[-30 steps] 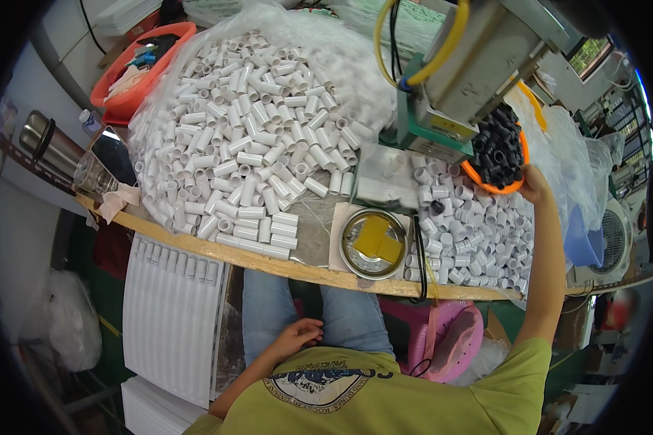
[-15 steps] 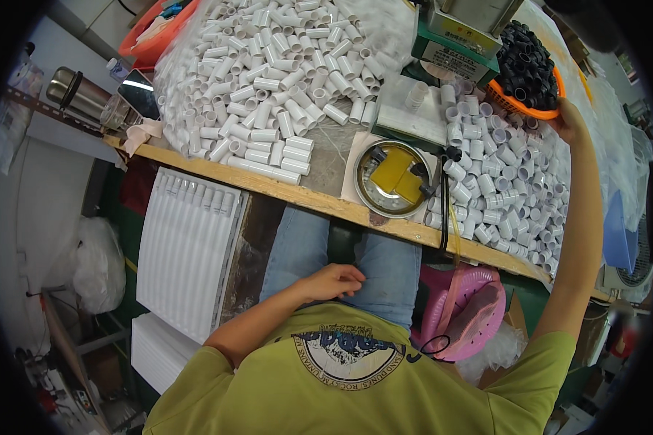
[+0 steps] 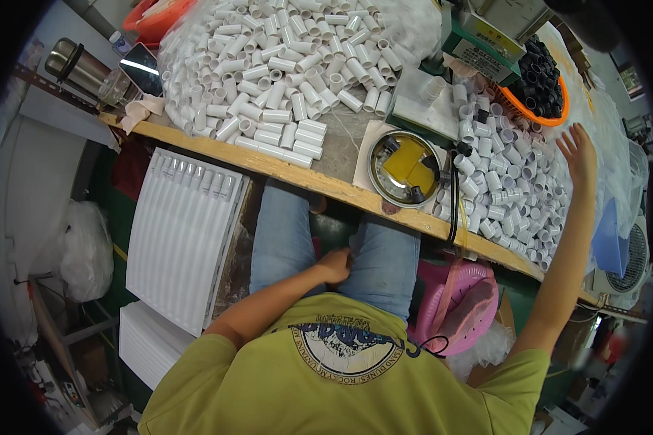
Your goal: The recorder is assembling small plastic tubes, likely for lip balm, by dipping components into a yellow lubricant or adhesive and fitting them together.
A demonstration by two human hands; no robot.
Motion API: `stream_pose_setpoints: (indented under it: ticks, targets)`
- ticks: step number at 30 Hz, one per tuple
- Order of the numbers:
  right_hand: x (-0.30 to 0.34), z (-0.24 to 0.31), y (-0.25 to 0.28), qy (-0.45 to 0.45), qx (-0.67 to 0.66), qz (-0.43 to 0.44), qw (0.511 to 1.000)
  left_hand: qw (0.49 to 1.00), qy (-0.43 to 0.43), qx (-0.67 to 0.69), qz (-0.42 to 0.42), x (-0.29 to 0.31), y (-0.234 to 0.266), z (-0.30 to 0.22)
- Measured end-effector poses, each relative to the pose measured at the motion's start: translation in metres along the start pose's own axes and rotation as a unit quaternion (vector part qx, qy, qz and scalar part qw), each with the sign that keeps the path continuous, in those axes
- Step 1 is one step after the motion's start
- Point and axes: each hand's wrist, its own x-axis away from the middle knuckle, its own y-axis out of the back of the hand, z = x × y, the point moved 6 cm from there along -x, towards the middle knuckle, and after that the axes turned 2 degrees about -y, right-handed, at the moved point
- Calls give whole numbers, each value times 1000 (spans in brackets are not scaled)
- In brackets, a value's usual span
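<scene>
My right hand (image 3: 579,150) is raised over the right side of the table, fingers spread and empty. Just beyond it stands an orange basket (image 3: 556,118) heaped with small black fittings (image 3: 535,78), apart from my fingers. My left hand (image 3: 336,266) rests on my lap between my thighs. Its fingers are curled in, and nothing shows in them. A round metal dish (image 3: 374,176) at the table's front edge holds a yellow sponge-like pad (image 3: 404,161) in two pieces. Several black fittings lie in the dish around the pad. A black fitting (image 3: 482,115) lies on the short white fittings (image 3: 511,167).
Long white pipe pieces (image 3: 276,80) are heaped on the table's left half. A green box (image 3: 479,52) stands at the back. White ribbed trays (image 3: 185,235) stack beside my left leg. A pink stool (image 3: 468,304) is at the right, below the wooden table edge (image 3: 232,154).
My right hand has let go of the orange basket's rim and drawn back. More black fittings show in the dish and on the white pile. My left hand has moved up between my thighs.
</scene>
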Motion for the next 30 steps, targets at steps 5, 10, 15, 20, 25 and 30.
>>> stream_pose_setpoints:
  ticks: [5,10,15,20,25,30]
  targets:
    - [111,-6,-58,237,242,27,940,990,106,57,70,-12,9,5]
    - [170,-15,-115,309,347,97,880,948,33,-179,262,-12,-31,1]
    - [202,-15,-160,368,383,205,822,807,-34,-244,536,-24,-62,17]
    - [206,-25,-193,397,434,298,752,813,-49,-248,525,-56,-68,20]
    - [198,-40,-194,390,492,366,687,824,-84,-271,491,-121,-34,-9]
    - [195,-41,-198,377,515,371,674,825,-104,-286,476,-131,-31,-19]
